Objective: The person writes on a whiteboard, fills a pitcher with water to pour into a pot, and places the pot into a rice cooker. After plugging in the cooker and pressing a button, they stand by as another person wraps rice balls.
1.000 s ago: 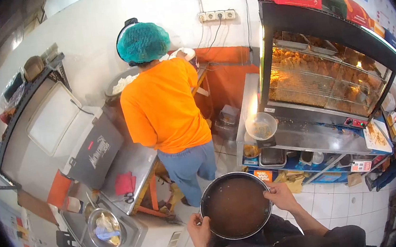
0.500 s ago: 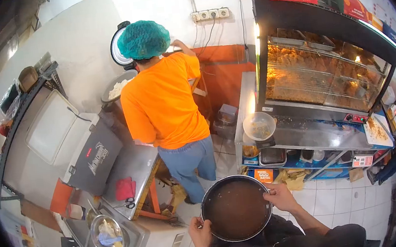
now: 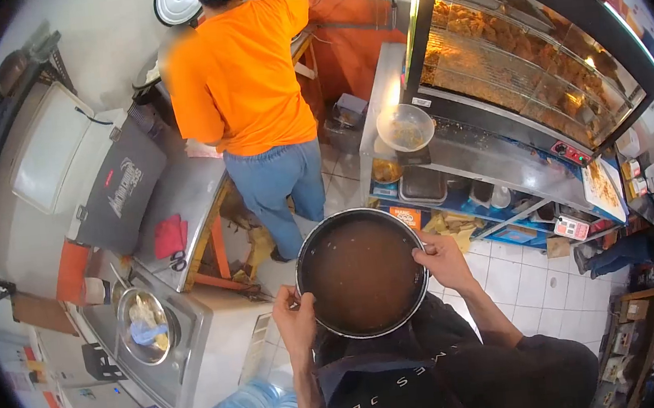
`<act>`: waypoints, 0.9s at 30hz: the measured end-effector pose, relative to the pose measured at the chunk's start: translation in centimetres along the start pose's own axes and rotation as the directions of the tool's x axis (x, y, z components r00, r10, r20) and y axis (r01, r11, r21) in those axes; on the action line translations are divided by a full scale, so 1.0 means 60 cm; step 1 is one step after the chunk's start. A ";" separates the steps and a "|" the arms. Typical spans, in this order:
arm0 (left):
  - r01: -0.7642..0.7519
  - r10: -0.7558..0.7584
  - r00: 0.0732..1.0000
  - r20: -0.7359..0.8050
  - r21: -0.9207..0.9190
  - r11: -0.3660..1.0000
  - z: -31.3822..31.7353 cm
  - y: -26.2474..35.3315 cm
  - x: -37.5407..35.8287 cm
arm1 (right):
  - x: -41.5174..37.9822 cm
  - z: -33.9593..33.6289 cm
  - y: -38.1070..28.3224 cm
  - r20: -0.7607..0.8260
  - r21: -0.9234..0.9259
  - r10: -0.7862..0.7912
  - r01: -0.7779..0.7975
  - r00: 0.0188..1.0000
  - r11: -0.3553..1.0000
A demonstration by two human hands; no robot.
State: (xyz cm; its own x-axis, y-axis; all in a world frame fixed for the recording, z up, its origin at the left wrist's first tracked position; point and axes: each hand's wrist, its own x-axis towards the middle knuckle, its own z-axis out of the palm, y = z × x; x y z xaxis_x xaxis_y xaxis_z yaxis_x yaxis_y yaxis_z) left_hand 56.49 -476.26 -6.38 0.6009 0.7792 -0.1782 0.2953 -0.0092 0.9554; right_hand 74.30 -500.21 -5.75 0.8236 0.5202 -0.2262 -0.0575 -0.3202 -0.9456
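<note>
A round dark pot (image 3: 371,330) with a pale rim is held up in front of my body. Murky brown liquid (image 3: 365,271) fills its inside, with a few pale specks along one side. My left hand (image 3: 295,317) grips the rim on the left, thumb on the edge and fingers curled outside. On the opposite side, my right hand (image 3: 443,260) pinches the rim the same way. The undersides of the fingers are partly hidden by the pot.
A co-worker in an orange shirt (image 3: 252,77) stands ahead at a steel table (image 3: 175,179) with a grey cooler (image 3: 121,188). On the left is a sink (image 3: 190,335) holding a metal bowl (image 3: 170,353). A lit food warmer (image 3: 517,52) stands right; water bottles (image 3: 248,404) sit below left.
My view has tilted down and the surroundings sit higher. The pot, still in both hands, appears higher and slightly left in view. The co-worker remains at the table.
</note>
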 end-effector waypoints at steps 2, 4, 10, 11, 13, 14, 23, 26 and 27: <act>0.027 -0.027 1.000 0.008 0.001 1.000 -0.001 0.011 -0.007 | -0.009 0.001 -0.009 -0.003 0.028 0.027 -0.027 1.000 0.999; 0.027 -0.027 1.000 0.014 0.008 1.000 -0.002 0.009 -0.008 | -0.013 0.001 -0.007 -0.005 0.042 0.030 -0.029 1.000 0.999; -0.006 0.006 1.000 0.018 0.014 1.000 -0.005 -0.011 -0.014 | -0.021 0.002 0.016 -0.014 0.092 -0.004 0.005 1.000 0.996; -0.009 0.009 1.000 0.023 0.009 1.000 -0.005 -0.011 -0.016 | -0.025 0.001 0.012 -0.014 0.088 0.002 -0.001 1.000 0.996; -0.002 0.001 1.000 0.027 0.009 1.000 -0.004 -0.014 -0.018 | -0.030 -0.002 0.018 -0.015 0.086 0.007 -0.005 1.000 0.996; 0.009 -0.009 1.000 0.024 0.014 1.000 -0.004 -0.016 -0.020 | -0.029 -0.003 0.031 -0.013 0.087 0.005 -0.004 1.000 0.996; 0.008 -0.009 1.000 0.029 0.025 1.000 0.000 -0.009 -0.031 | -0.040 -0.004 0.026 -0.026 0.099 0.021 -0.019 0.999 0.995; 0.005 -0.006 1.000 0.026 0.042 0.999 0.000 -0.005 -0.028 | -0.033 -0.004 0.040 -0.030 0.089 0.014 -0.012 0.999 0.996; 0.007 -0.008 1.000 0.025 0.050 0.999 0.001 -0.004 -0.027 | -0.030 -0.003 0.050 -0.030 0.091 0.000 0.003 1.000 0.996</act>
State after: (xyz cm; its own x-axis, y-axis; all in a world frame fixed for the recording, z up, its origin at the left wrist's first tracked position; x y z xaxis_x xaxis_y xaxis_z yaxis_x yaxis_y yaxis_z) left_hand 55.48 -477.57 -6.34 0.6167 0.7636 -0.1917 0.3361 -0.0352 0.9412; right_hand 72.75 -502.24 -8.12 0.8400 0.4963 -0.2192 -0.1062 -0.2458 -0.9635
